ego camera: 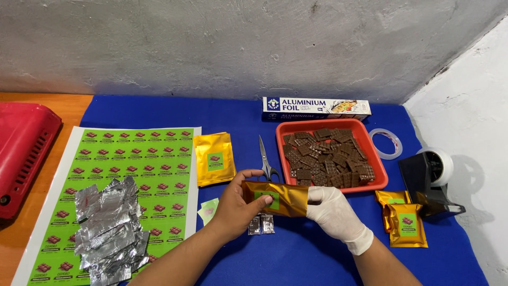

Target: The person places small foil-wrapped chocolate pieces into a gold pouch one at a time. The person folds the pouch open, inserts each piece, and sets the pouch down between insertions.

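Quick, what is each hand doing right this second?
Left hand: bare, closed on one end of the gold pouch.
Right hand: in a white glove, closed on the pouch's other end.

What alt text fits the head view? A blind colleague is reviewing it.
Two hands, bare left hand and white-gloved right hand, hold a gold pouch over a blue cloth. Behind sit a red tray of chocolate pieces, scissors and a green sticker sheet.

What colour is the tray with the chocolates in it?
The tray is red, seen best in the head view.
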